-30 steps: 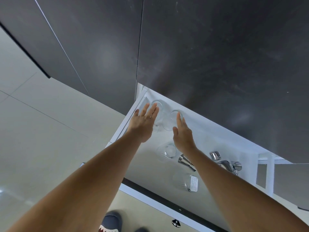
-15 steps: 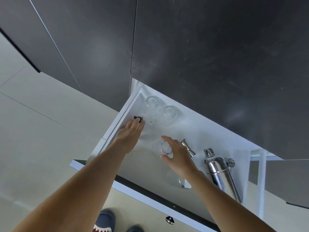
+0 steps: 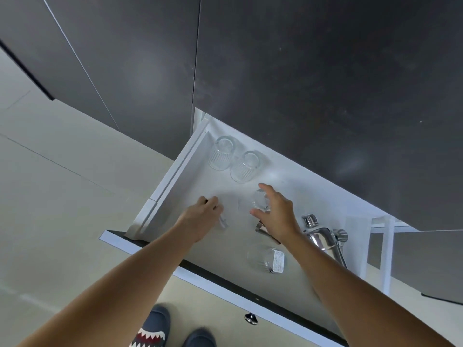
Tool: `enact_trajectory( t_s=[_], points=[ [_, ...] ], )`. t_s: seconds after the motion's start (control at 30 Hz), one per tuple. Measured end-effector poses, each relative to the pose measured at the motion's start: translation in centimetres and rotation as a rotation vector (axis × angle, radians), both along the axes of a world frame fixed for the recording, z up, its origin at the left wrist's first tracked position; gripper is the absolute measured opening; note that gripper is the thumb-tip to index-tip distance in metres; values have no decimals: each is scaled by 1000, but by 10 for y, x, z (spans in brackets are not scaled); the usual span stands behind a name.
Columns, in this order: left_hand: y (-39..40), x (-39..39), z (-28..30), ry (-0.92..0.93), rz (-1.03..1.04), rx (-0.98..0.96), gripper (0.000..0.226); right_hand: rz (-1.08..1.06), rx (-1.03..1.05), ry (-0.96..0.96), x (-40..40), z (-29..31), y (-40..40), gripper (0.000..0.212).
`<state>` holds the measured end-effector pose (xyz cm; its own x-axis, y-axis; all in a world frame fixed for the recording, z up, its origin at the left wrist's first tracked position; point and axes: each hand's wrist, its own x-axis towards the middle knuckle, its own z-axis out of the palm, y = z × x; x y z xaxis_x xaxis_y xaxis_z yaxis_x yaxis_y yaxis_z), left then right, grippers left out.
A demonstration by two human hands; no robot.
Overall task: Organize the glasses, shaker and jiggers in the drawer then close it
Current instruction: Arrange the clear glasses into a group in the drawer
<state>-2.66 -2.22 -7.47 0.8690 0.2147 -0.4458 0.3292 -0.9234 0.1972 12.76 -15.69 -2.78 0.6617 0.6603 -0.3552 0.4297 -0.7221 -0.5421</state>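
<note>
The white drawer [image 3: 175, 181] stands open. Two ribbed glasses [image 3: 223, 152] [image 3: 244, 167] stand side by side in its back left corner. My right hand [image 3: 278, 211] curls its thumb and fingers around a third clear glass [image 3: 259, 200] in the middle. My left hand [image 3: 200, 216] hovers low over the drawer floor with curled fingers above a faint clear shape. A labelled glass [image 3: 268, 256] lies near the front. A steel shaker [image 3: 323, 236] lies at the right, one jigger [image 3: 342, 234] beside it. Another jigger [image 3: 261, 227] is partly hidden under my right wrist.
Dark cabinet fronts [image 3: 300, 83] overhang the back of the drawer. The drawer's front panel [image 3: 225, 289] with a small knob [image 3: 250, 318] is nearest to me. My feet in slippers [image 3: 152, 329] stand on the pale floor below it.
Both hands have drawn back from the two glasses in the back corner. My right hand has closed around the middle glass, and my left hand has curled over the drawer floor.
</note>
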Motion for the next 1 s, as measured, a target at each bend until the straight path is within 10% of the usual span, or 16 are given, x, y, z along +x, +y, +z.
enact_trajectory(
  t_s=[0.2, 0.4, 1.0],
  points=[
    [-22, 7, 23, 164, -64, -115, 46, 4, -98, 11, -5, 22, -15, 82],
    [-30, 47, 55, -234, 228, -178, 79, 18, -404, 136, -44, 37, -76, 72],
    [26, 22, 49, -290, 612, -162, 57, 112, -188, -141, -39, 27, 22, 47]
  ],
)
